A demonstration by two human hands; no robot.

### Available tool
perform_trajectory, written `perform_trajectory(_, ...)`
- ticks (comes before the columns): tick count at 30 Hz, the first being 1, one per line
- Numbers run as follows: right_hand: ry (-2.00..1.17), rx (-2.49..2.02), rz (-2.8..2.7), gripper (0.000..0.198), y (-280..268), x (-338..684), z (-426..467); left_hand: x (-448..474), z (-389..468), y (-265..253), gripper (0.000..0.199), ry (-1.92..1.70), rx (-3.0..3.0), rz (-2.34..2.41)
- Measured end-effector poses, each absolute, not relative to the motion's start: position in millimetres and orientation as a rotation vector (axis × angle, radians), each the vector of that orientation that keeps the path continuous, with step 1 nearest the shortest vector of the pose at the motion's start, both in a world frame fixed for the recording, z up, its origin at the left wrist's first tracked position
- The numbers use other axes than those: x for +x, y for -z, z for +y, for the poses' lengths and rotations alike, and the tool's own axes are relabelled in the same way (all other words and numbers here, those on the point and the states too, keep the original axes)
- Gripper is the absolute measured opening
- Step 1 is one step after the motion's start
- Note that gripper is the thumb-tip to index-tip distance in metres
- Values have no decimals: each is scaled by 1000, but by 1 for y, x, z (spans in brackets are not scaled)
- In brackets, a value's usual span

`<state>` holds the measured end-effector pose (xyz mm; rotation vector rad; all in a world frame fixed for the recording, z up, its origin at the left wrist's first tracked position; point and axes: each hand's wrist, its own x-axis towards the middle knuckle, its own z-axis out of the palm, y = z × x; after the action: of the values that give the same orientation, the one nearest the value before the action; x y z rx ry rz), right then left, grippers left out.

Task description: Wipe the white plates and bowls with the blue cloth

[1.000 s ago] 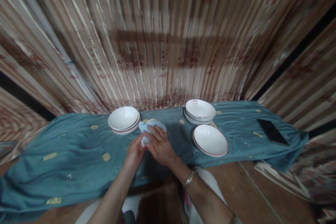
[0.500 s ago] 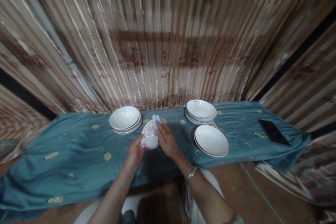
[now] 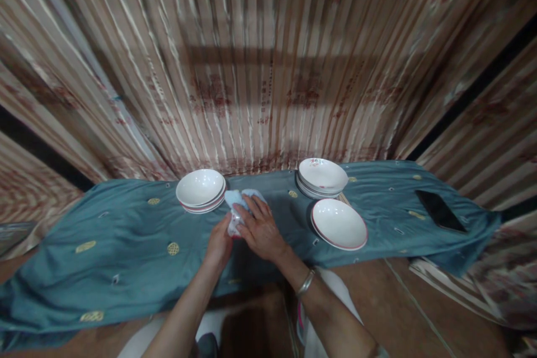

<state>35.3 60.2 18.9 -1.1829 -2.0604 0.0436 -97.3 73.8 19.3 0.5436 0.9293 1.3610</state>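
A white bowl point(image 3: 234, 225) with red markings is held up in front of me, mostly hidden by a light blue cloth point(image 3: 235, 198) and my fingers. My left hand point(image 3: 220, 241) grips the bowl's near left edge. Across the bowl lies my right hand point(image 3: 260, 228), pressing the cloth against its surface. To the left stands a stack of white bowls point(image 3: 200, 188). On the right are a second bowl stack point(image 3: 322, 175), its top bowl flower-patterned, and a nearer pair of red-rimmed dishes point(image 3: 339, 224).
A teal patterned cloth point(image 3: 138, 235) covers the long table. A black phone point(image 3: 440, 211) lies near the right end. Pleated curtains point(image 3: 268, 67) hang right behind the table, with dark slanting poles at both sides.
My right hand has moved left across the bowl with the cloth, which is now spread over more of it. My left hand keeps its hold.
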Motion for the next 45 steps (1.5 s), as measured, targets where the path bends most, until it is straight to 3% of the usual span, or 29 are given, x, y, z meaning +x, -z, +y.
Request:
perform_trajectory(5, -183, -1179, -1904, 47, -14, 48, 75, -96, 71, -22, 33, -1345, 615, 915)
perform_trajectory(10, -343, -1220, -1781, 48, 0, 51, 85, -96, 71, -24, 29, -1323, 589, 905)
perform_trajectory(19, -553, -1242, -1575, 51, 29, 47, 98, -100, 76, -16, 39, -1331, 496, 890)
perform_trajectory(30, -617, -1197, -1493, 55, 51, 41, 102, -106, 78, -12, 48, -1343, 416, 875)
perform_trajectory(39, -726, -1215, -1488, 56, 50, 50, 100, -103, 79, -15, 34, -1401, 379, 901)
perform_trajectory(45, -559, -1288, -1567, 58, 22, 54, 87, -99, 74, -7, 32, -1387, 565, 935)
